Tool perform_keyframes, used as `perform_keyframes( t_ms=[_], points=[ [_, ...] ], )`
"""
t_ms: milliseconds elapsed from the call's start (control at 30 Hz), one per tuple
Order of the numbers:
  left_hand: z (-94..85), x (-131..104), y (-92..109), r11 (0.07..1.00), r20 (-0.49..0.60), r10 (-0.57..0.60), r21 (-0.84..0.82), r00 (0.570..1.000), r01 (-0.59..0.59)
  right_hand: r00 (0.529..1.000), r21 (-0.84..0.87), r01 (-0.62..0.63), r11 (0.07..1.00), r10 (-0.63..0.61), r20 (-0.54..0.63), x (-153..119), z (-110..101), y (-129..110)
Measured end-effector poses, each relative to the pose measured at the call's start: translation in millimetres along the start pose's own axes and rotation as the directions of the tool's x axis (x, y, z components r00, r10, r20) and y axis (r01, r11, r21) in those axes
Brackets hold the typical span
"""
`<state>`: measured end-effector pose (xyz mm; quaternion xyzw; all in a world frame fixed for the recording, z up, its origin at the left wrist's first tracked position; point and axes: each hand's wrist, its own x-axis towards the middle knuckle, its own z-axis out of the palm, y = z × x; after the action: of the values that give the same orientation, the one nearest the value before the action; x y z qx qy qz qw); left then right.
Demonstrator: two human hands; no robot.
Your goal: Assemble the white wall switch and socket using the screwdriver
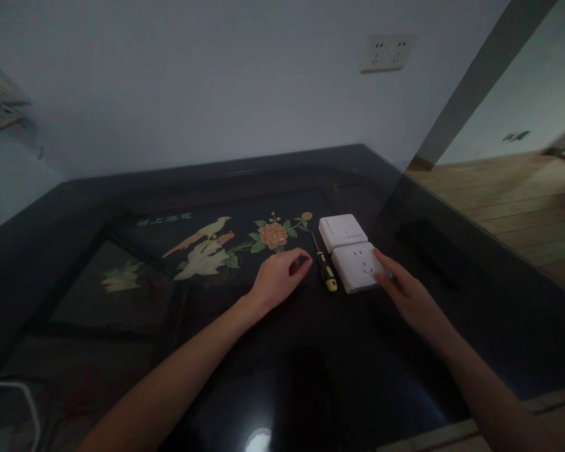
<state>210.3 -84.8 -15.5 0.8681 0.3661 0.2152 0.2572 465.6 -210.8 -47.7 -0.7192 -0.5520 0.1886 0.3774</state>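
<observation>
On the dark glossy table lie two white square plates, one behind the other. The nearer is a socket plate (355, 267) with slots; the farther white plate (343, 230) looks like a switch. My right hand (405, 292) touches the right edge of the socket plate, thumb and fingers at its near right corner. Just left of the plates is a screwdriver (327, 272) with a black and yellow handle, its tip pointing away. My left hand (282, 276) hovers left of the screwdriver, fingers curled toward the thumb, with nothing visible in it.
The table (245, 164) bears a painted bird and a flower (273, 235). Behind it, a double wall socket (388, 53) is on the wall; more sockets (0, 94) are at the far left. A white cable (28, 395) lies at lower left. Wooden floor is at right.
</observation>
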Motion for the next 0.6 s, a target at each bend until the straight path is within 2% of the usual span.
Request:
perform_keyframes(
  t_ms=[100,200,400,467,533,600],
  points=[
    [-14.6,-26,-12,1.0,-0.081,-0.009,-0.028,0.997,0.007,1.0,-0.01,-0.012,1.0,0.012,-0.004,1,0,-1],
    [-27.6,-56,-19,0.999,-0.117,0.011,-0.046,0.993,-0.016,1.0,-0.023,-0.022,0.999,0.022,-0.01,2,2,0],
    [-49.3,-113,-41,0.993,-0.063,0.112,-0.039,0.992,-0.115,0.999,-0.044,-0.014,0.999,0.012,-0.05,1,-7,-2],
    [-55.0,-123,-50,0.987,-0.039,0.156,-0.024,0.987,-0.157,0.992,-0.087,0.038,0.995,-0.048,-0.118,-1,-11,-16],
    [-57.9,-126,-54,0.979,-0.026,0.202,-0.007,0.979,-0.202,0.966,-0.171,0.159,0.972,-0.189,-0.175,-3,-11,-40],
    [-57.3,-123,-54,0.967,-0.014,0.255,0.011,0.967,-0.255,0.929,-0.188,0.331,0.925,-0.354,-0.108,-5,-3,-70]
  ],
)
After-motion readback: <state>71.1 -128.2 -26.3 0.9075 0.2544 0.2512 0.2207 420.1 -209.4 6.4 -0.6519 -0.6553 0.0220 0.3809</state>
